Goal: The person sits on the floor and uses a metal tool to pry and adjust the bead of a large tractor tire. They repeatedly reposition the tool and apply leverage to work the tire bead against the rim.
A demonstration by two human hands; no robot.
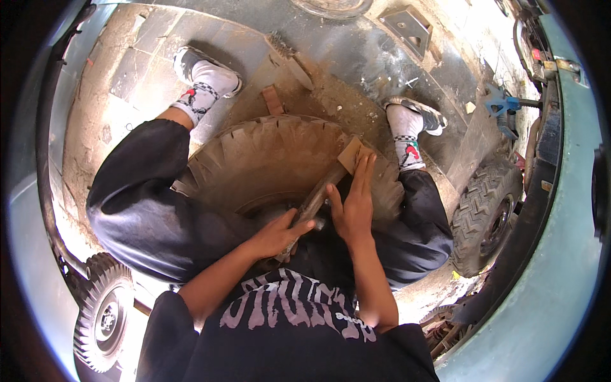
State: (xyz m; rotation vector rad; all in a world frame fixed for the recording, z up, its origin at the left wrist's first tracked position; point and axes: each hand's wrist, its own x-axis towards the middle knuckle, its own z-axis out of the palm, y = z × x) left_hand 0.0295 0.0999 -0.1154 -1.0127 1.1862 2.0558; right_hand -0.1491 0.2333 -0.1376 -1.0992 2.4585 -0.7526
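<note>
My left hand (280,234) is closed around the lower end of a long grey metal bar (313,202), which slants up and to the right over my lap. At its far end, my right hand (358,202) holds a tan piece of sandpaper (349,155) against the metal, fingers straight and pressed on it, thumb apart alongside the bar. Beneath the bar and between my legs lies a large dusty tire (280,162). My forearms and legs hide part of that tire.
Beyond the tire lie a reddish block (272,100) and a wire brush (289,60). A metal bracket (408,30) is at the far right. Treaded wheels (489,219) and pale blue vehicle panels (560,210) flank me. A blue stand (501,103) is beside the right panel.
</note>
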